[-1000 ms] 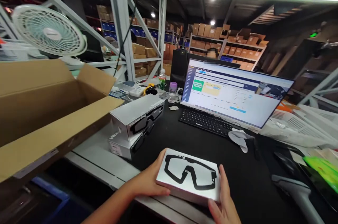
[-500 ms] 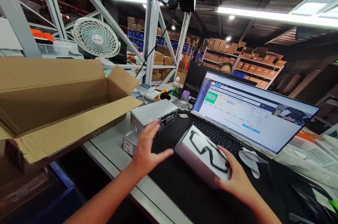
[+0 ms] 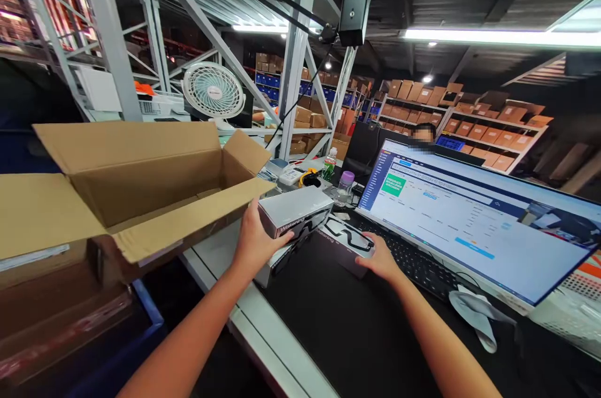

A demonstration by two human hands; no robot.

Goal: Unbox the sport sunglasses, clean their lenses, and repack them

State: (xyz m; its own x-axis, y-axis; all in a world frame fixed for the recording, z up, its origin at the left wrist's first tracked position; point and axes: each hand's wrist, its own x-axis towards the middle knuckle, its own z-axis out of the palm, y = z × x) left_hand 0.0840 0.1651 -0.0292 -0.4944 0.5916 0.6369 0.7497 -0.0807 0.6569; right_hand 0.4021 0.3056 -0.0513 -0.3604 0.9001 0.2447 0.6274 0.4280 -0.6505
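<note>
Top box point(image 3: 295, 205): Sat left of the monitor point(image 3: 483, 210), seemingly resting on the lower box point(image 3: 273, 265); showed silver-grey faces and a dark glasses print.
Lower box: Lay left of the monitor too, mostly covered; offered too little surface in view to judge a hold.
Single box point(image 3: 346, 241): Stood closer to the monitor than the stack, just beside or touching it; gave no clear sign of resting on the desk point(image 3: 319, 323) or hanging slightly above.
Left hand point(image 3: 255, 240): Grasped the top box at the end farthest from the monitor, fingers partly hidden behind it, thumb along the printed side.
Right hand point(image 3: 378, 260): Held the single box by the end nearest the monitor, fingers bent over the top edge, thumb on the near side.
Weight: Looked light enough for one hand per box; could only be guessed, with contents unseen.
Stiffness: Seemed rigid, with straight edges and flat faces.
Surface: Appeared smooth with a soft sheen, so probably slippery under a loose pinch.
Fragility: Likely tolerated a firm grip, but risked dented corners or scuffed print; called for little pressure mid-face.
Best hold: Seemed surest across the narrow sides, near the end toward the monitor or the end away.
Open carton point(image 3: 150, 188): Stood well left of the monitor, flaps spread.
Keyboard point(image 3: 413, 257): Lay in front of the monitor, leaving scant knuckle room.
</note>
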